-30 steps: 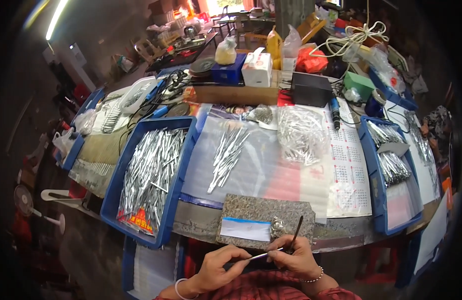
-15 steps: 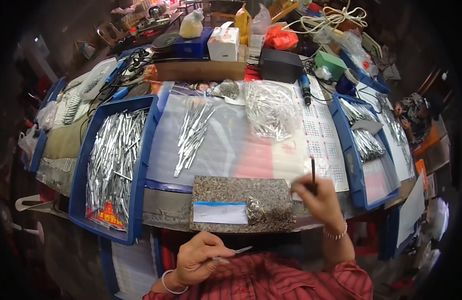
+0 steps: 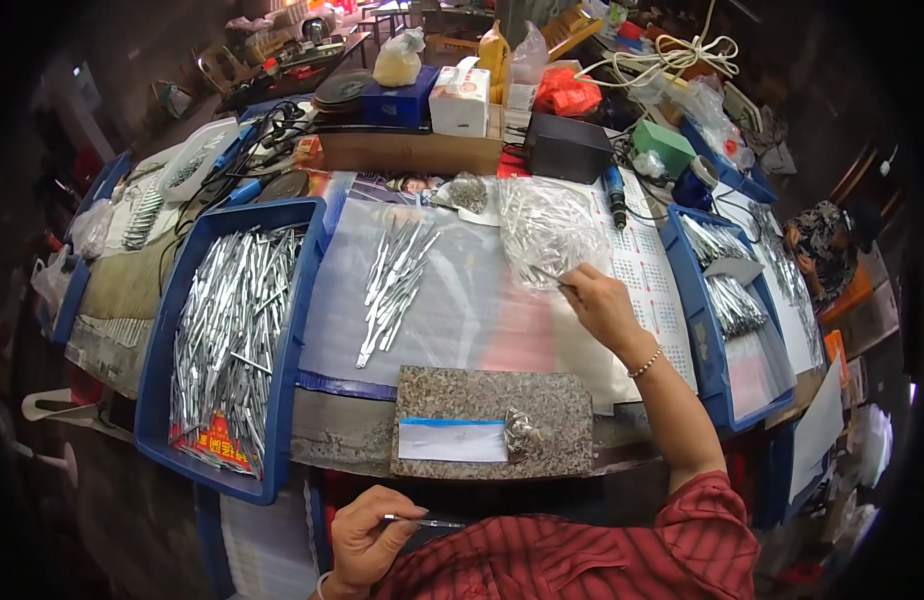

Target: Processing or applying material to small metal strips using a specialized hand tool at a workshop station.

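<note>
My left hand (image 3: 370, 538) pinches a slim silvery metal piece (image 3: 427, 521) near the front of my shirt, below the table edge. Over the table, my right hand (image 3: 604, 308) reaches to the near edge of a clear plastic bag (image 3: 550, 225) full of slender silvery pieces. Its fingers are pressed together there; what they hold is hidden. Between my hands lies a speckled stone slab (image 3: 487, 385), bearing a white strip with a blue edge (image 3: 452, 442) and a small clear bag of tiny parts (image 3: 523, 434). Several slim metal pieces (image 3: 394, 290) lie loose on the plastic sheet.
A blue tray (image 3: 307, 270) heaped with metal pieces stands at left, another blue tray (image 3: 720, 385) at right. A black box (image 3: 567, 148), a blue pen-like tool (image 3: 614, 195), and a tissue box (image 3: 460, 100) line the back. A person (image 3: 827, 245) sits at far right.
My right hand has moved forward and left from beside the slab to the plastic bag; the dark thin stick seen in it no longer shows. My left hand has shifted slightly left and down.
</note>
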The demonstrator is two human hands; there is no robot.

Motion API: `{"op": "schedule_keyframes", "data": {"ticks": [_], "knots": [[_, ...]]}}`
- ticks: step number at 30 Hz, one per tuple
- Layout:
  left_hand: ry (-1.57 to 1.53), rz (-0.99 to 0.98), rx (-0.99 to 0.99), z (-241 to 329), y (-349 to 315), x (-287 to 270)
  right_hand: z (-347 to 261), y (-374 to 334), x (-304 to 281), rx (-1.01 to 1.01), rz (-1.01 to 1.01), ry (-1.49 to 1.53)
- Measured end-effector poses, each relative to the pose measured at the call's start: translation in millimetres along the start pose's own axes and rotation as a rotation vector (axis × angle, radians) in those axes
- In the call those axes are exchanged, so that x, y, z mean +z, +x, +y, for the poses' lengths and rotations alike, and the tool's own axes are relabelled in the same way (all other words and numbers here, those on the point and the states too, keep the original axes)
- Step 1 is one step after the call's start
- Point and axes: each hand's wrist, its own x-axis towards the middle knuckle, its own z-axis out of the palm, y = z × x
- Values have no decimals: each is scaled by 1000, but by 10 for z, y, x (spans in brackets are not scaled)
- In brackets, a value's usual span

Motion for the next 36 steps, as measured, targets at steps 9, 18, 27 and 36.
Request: {"op": "schedule_keyframes", "data": {"ticks": [9, 18, 27, 36], "knots": [[-241, -19, -210, -108, 44, 179, -1349, -763, -660, 524, -62, 1104], [-337, -36, -194, -134, 241, 337, -1798, -1144, -343, 85, -275, 1078], [-642, 35, -337, -241, 117, 353, -1822, -1181, -250, 109, -108, 1015], [-652, 51, -331, -255, 109, 329, -1889, -1131, -256, -67, -120, 910]]}}
